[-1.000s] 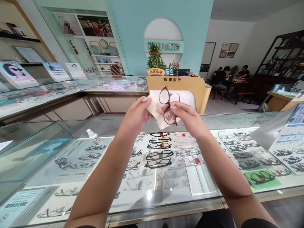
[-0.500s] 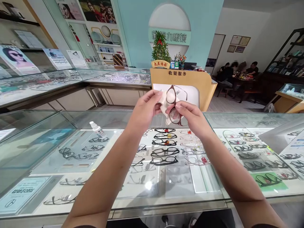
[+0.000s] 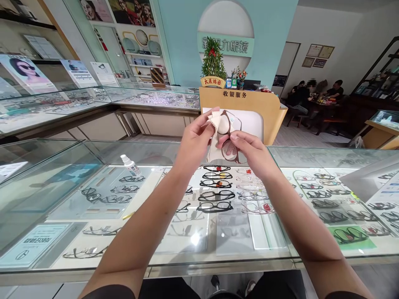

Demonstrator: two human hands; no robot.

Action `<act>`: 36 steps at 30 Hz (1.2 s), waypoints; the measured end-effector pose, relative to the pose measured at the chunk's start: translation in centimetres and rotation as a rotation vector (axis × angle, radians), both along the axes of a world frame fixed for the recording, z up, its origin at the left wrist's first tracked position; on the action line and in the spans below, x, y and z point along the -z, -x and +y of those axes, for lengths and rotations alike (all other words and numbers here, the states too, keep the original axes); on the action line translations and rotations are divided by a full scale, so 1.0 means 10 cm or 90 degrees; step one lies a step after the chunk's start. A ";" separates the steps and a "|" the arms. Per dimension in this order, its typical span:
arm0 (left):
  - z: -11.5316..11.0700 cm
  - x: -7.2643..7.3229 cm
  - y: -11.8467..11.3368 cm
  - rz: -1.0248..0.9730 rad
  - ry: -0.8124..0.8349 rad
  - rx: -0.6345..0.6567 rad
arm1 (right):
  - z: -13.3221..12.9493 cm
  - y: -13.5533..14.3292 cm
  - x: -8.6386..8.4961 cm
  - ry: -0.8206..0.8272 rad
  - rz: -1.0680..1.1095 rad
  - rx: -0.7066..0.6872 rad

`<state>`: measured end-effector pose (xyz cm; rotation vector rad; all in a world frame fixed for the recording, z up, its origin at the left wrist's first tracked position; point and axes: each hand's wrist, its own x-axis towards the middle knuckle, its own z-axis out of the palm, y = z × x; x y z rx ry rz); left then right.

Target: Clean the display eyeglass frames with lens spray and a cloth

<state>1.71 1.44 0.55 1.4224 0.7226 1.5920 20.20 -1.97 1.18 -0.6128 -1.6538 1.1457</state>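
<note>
Above the glass counter I hold a pair of brown-rimmed glasses [image 3: 230,150], turned so that one lens is above the other. My right hand [image 3: 251,151] pinches the frame near the bridge. A cream cloth [image 3: 213,143] with a zigzag edge is gripped in my left hand [image 3: 196,137], its fingers closed on it at the upper lens. The cloth lies against that lens and hangs behind the lower one. Printed marks show on the lower lens. One temple arm sticks out at the upper right.
Inside the glass display counter [image 3: 174,261] lie several rows of glasses [image 3: 215,206]. A white spray bottle [image 3: 130,165] stands on the left of the counter. Beyond are a wooden cashier desk [image 3: 243,104] and, at the far right, several people seated at a table.
My left hand and the cloth have shifted slightly over the upper lens, and the cloth hangs more to the left. The glasses have tilted a little. My view has moved slightly.
</note>
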 end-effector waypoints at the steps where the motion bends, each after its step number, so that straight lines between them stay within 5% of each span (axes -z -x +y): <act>1: 0.00 0.00 -0.01 -0.005 0.003 -0.009 | 0.00 0.01 0.00 -0.003 -0.001 -0.002; 12: 0.01 0.02 -0.08 -0.096 0.077 0.010 | 0.06 0.04 0.07 -0.022 0.010 -0.044; 27: 0.05 -0.02 -0.01 -0.071 0.087 0.356 | 0.13 -0.04 0.10 0.027 0.047 -0.071; 36: -0.03 -0.10 0.02 0.000 0.030 0.331 | 0.13 -0.07 0.07 0.046 0.036 -0.083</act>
